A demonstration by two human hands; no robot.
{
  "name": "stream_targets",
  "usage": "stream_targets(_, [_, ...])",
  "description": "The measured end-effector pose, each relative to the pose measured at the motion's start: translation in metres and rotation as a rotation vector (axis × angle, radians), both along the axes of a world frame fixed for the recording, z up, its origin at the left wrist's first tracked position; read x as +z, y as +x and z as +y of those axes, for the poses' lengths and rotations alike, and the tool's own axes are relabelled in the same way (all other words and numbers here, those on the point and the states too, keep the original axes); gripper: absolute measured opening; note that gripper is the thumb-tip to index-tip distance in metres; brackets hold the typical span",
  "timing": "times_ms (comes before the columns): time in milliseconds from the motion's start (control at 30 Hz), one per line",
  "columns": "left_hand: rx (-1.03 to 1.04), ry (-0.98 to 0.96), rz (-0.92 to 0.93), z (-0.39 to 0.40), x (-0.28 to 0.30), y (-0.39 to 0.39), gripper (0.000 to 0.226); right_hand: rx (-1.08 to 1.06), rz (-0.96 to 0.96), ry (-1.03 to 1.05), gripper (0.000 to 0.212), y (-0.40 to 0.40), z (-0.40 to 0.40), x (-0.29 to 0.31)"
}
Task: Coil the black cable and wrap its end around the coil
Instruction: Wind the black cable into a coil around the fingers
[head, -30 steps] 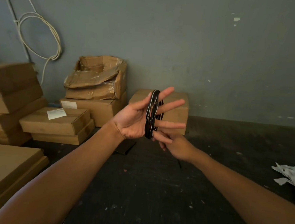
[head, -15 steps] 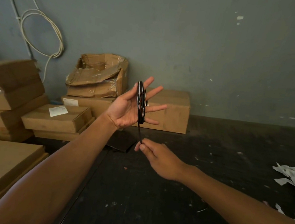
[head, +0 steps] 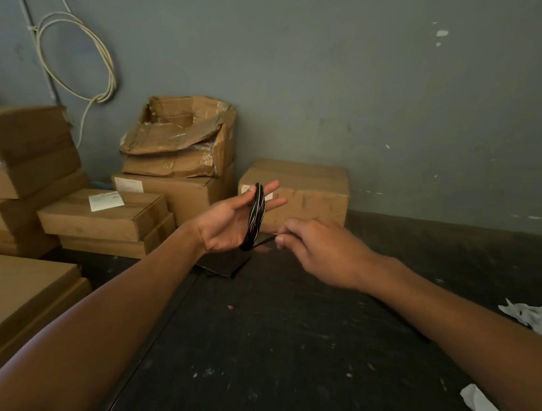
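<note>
One dark table (head: 284, 352) fills the near ground, with three cardboard boxes (head: 296, 194) at the far wall and more stacked left. Two hands are up! The left hand (head: 226, 224) is open, fingers spread straight as a former so the loops stay even. One black cable (head: 255, 217) sits coiled upright around those fingers. The right hand (head: 318, 251), just right, appears to pinch the free end taut, ready for wrapping

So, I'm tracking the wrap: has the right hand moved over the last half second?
Yes. The right hand rose: it hung below the cardboard box; now it overlaps the box's bottom edge, beside the coiled black cable.
</note>
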State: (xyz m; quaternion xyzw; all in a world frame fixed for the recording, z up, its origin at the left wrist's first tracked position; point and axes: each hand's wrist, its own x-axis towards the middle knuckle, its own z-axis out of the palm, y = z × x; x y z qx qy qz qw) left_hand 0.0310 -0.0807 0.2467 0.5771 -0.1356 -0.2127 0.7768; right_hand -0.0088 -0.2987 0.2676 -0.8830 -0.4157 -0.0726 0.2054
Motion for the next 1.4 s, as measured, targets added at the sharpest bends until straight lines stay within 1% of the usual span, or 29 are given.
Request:
stream_targets(100, [-0.02, 0.087, -0.023, 0.002, -0.007, 0.001, 0.047, -0.015, -0.067, -0.054, 0.015, 0.006, -0.004, 0.015])
stream_targets(233, [-0.092, 0.185, -0.021, 0.001, -0.012, -0.001, 0.041, -0.002, -0.148, -0.083, 0.012, 0.017, -0.008, 0.032])
stream_targets(333, [-0.157, 0.226, -0.007, 0.002, -0.017, -0.004, 0.039, -0.046, -0.27, -0.117, 0.017, 0.028, -0.012, 0.045])
stream_targets(433, [-0.233, 0.226, 0.015, 0.001, -0.02, -0.008, 0.042, -0.055, -0.366, -0.153, 0.017, 0.04, -0.019, 0.051])
stream_targets(600, [-0.385, 0.242, 0.016, -0.012, -0.017, -0.019, 0.046, -0.031, -0.38, -0.138, 0.016, 0.054, -0.027, 0.059])
stream_targets(700, [-0.459, 0.202, 0.036, -0.019, -0.012, -0.025, 0.05, -0.044, -0.402, -0.135, 0.019, 0.064, -0.033, 0.055])
stream_targets(800, [-0.534, 0.119, 0.046, -0.025, -0.007, -0.031, 0.052, -0.057, -0.411, -0.11, 0.021, 0.07, -0.04, 0.05])
stream_targets(900, [-0.622, 0.05, 0.034, -0.032, -0.001, -0.037, 0.052, -0.05, -0.347, -0.067, 0.019, 0.071, -0.045, 0.044])
stream_targets(967, [-0.669, 0.005, 0.013, -0.036, 0.003, -0.04, 0.052, -0.035, -0.246, -0.003, 0.017, 0.07, -0.048, 0.036])
stream_targets(1067, [-0.698, -0.094, -0.009, -0.04, 0.011, -0.042, 0.052, 0.013, -0.056, 0.159, 0.015, 0.066, -0.051, 0.014])
stream_targets(1133, [-0.705, -0.123, -0.032, -0.043, 0.015, -0.042, 0.051, 0.028, 0.051, 0.217, 0.021, 0.062, -0.049, -0.007])
stream_targets(1233, [-0.727, -0.169, -0.066, -0.05, 0.018, -0.042, 0.048, 0.075, 0.114, 0.27, 0.029, 0.055, -0.038, -0.037])
stream_targets(1267, [-0.733, -0.189, -0.076, -0.053, 0.018, -0.042, 0.048, 0.105, 0.143, 0.316, 0.031, 0.051, -0.033, -0.044])
stream_targets(1333, [-0.718, -0.238, -0.089, -0.058, 0.018, -0.042, 0.048, 0.218, 0.256, 0.508, 0.034, 0.04, -0.022, -0.057])
stream_targets(1367, [-0.7, -0.271, -0.089, -0.061, 0.017, -0.041, 0.048, 0.248, 0.349, 0.63, 0.033, 0.032, -0.018, -0.063])
stream_targets(1400, [-0.676, -0.307, -0.085, -0.062, 0.017, -0.041, 0.048, 0.234, 0.405, 0.691, 0.027, 0.022, -0.015, -0.067])
